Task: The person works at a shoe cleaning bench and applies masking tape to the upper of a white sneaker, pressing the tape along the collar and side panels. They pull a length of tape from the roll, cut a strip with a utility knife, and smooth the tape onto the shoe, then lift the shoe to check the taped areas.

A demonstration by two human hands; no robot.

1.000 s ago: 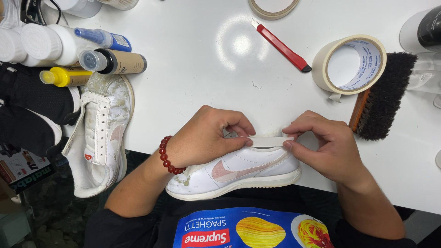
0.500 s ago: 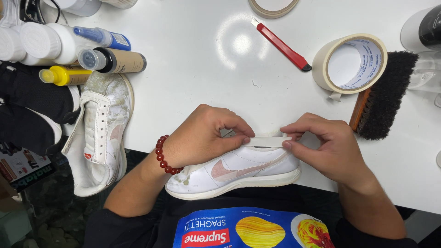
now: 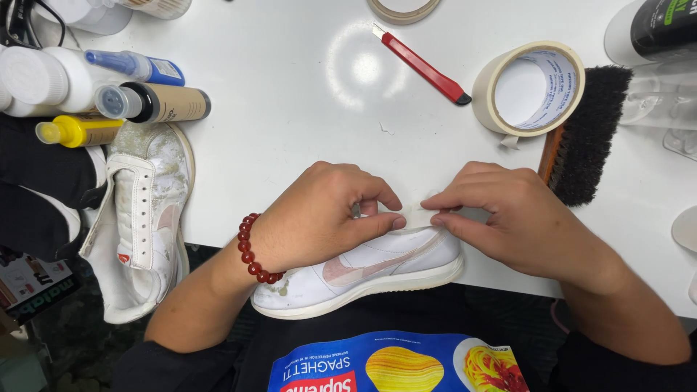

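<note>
Here, left hand [image 3: 319, 218] and right hand [image 3: 519, 218] pinch pale, seemingly papery tape strip [image 3: 420, 210] (thin) onto smooth white sneaker [image 3: 377, 268].

On the white table [image 3: 290, 94] ahead of me lies a red utility knife [image 3: 423, 66], and beside it to the right a roll of masking tape [image 3: 528, 88] stands against a dark-bristled brush [image 3: 587, 138]. At my left, a second, dirty white sneaker [image 3: 141, 218] hangs over the table's edge, with a yellow-capped bottle [image 3: 76, 131], a tan tube [image 3: 156, 104] and a blue pen-like bottle [image 3: 134, 66] lying just above it.

Brush [image 3: 584, 138] right of tape roll [image 3: 528, 88]
</note>
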